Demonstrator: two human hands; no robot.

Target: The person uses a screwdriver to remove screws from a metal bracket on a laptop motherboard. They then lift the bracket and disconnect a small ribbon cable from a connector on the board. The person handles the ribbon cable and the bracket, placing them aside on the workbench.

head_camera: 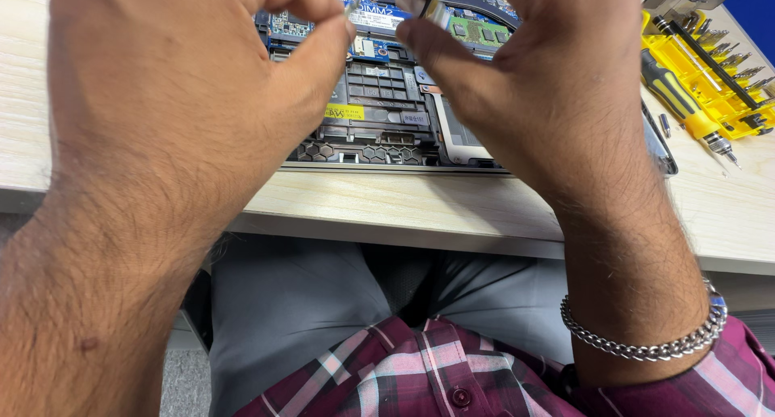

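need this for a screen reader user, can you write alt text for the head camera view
Two bare hands, left hand and right hand, pinch a small white part between their fingertips above an opened laptop on a pale wooden desk. A yellow screwdriver and yellow bit tray lie at right.

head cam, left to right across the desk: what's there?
Left hand → opened laptop → right hand → yellow-handled screwdriver → yellow bit tray.
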